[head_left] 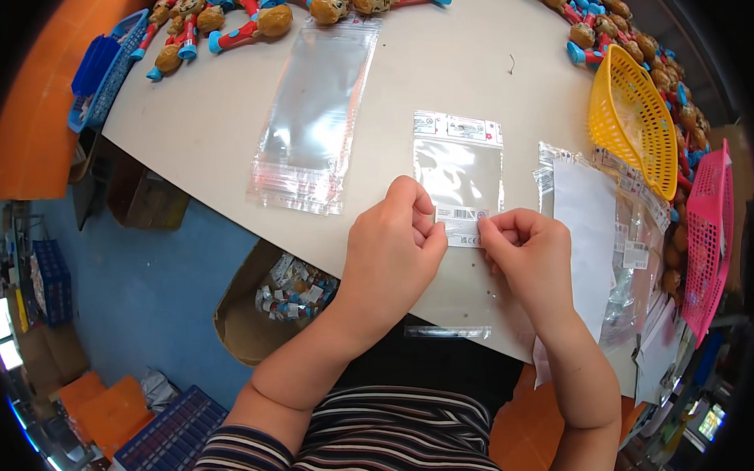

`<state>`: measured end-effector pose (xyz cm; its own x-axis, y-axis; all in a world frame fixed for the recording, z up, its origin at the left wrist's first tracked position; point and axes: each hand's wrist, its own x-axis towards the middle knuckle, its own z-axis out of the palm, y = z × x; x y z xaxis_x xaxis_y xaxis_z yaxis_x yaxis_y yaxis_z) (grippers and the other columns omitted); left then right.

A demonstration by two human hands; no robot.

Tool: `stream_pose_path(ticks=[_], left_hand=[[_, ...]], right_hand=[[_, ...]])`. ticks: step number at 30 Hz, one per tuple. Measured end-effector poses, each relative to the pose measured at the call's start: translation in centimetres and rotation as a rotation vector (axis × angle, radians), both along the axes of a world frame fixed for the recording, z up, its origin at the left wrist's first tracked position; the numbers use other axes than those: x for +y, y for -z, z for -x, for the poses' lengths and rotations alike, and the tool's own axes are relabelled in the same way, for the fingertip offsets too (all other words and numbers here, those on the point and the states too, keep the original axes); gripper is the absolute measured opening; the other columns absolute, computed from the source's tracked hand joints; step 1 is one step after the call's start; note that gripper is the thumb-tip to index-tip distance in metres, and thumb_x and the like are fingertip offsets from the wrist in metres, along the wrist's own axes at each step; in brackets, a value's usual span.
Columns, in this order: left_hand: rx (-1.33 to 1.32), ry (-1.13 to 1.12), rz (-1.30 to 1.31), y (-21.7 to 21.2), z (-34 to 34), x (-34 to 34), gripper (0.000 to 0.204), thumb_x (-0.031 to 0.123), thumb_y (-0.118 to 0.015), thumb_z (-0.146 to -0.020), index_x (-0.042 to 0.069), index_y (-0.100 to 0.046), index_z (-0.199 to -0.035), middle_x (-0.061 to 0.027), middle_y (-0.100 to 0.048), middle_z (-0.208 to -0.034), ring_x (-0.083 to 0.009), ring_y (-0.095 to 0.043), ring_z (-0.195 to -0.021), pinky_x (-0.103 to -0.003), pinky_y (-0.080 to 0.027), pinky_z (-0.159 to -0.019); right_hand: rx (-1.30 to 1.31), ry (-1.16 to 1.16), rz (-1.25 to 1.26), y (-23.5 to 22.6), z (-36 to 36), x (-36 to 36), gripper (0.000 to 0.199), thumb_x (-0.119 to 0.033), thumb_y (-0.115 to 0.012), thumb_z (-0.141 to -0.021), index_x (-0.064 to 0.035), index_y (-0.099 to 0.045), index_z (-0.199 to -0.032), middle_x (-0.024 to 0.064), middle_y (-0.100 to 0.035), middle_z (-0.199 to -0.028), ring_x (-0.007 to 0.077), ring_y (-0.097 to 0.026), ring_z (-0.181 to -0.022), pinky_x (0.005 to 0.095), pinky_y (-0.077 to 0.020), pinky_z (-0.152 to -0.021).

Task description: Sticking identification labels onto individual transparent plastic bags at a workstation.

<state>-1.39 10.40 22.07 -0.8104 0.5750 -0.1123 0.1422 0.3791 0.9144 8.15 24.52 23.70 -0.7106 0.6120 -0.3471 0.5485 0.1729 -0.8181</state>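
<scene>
Between my two hands is a small white barcode label, lying over a clear plastic bag with a printed header strip. My left hand is closed, its thumb and fingertips at the label's left edge. The right-hand edge is pinched by my right hand, thumb and forefinger together. Whether the label is fully stuck to the bag, I cannot tell. The bag lies flat on the pale table, and its lower end shows at the table's near edge.
A stack of clear bags lies left of my hands. Small figures are heaped at the far edge. On the right are white paper, labelled bags, a yellow basket and a pink basket. A carton holding packets stands below.
</scene>
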Motion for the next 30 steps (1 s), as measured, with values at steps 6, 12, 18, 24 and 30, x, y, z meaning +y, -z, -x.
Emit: stream_pose_path(ticks=[6, 12, 18, 24, 30], left_hand=[[0.016, 0.004, 0.028, -0.1, 0.0, 0.3, 0.019, 0.002, -0.070, -0.081, 0.001, -0.052, -0.087, -0.0071, -0.063, -0.071, -0.0124, -0.063, -0.061, -0.025, -0.051, -0.059], [0.080, 0.000, 0.043, 0.3, -0.3, 0.2, 0.017, 0.003, -0.070, -0.080, 0.001, -0.054, -0.083, -0.0067, -0.062, -0.068, -0.0123, -0.060, -0.061, -0.026, -0.050, -0.059], [0.323, 0.052, 0.156, -0.1, -0.9, -0.2, 0.019, 0.003, -0.073, -0.078, 0.003, -0.055, -0.082, -0.0074, -0.063, -0.080, -0.0190, -0.060, -0.066, -0.030, -0.050, -0.062], [0.944, 0.333, 0.233, 1.0, -0.9, -2.0, 0.042, 0.023, -0.070, -0.084, 0.012, -0.062, -0.124, -0.0111, -0.050, -0.142, -0.0343, -0.048, -0.128, -0.049, -0.041, -0.100], [0.854, 0.483, 0.526, 1.7, -1.4, -3.2, 0.066, 0.038, -0.054, -0.093, 0.013, -0.035, -0.151, -0.0079, -0.029, -0.159, -0.0383, -0.023, -0.146, -0.059, -0.017, -0.115]], right_hand=[[-0.004, -0.046, -0.093, -0.1, 0.1, 0.0, 0.018, -0.012, -0.071, -0.088, 0.0050, -0.069, -0.083, 0.0033, -0.066, -0.064, 0.0047, -0.055, -0.053, 0.0208, -0.0437, -0.049], [-0.085, -0.252, -0.858, 0.0, -0.3, 0.1, 0.024, -0.017, -0.080, -0.080, 0.0012, -0.070, -0.091, 0.0098, -0.070, -0.077, 0.0177, -0.061, -0.053, 0.0285, -0.0488, -0.051], [0.216, -0.590, -1.146, 1.4, -0.2, 0.8, 0.031, -0.009, -0.072, -0.079, -0.0031, -0.068, -0.110, 0.0101, -0.065, -0.122, 0.0300, -0.064, -0.104, 0.0375, -0.0523, -0.087], [0.074, -0.630, -1.217, 2.5, -2.0, 0.4, 0.036, -0.010, -0.065, -0.084, -0.0008, -0.062, -0.119, 0.0139, -0.058, -0.134, 0.0335, -0.052, -0.128, 0.0433, -0.0429, -0.104], [-0.002, -0.036, -0.684, -2.2, -5.8, 3.0, 0.041, -0.021, -0.072, -0.085, 0.0035, -0.061, -0.117, 0.0190, -0.061, -0.125, 0.0369, -0.056, -0.118, 0.0419, -0.0462, -0.097]])
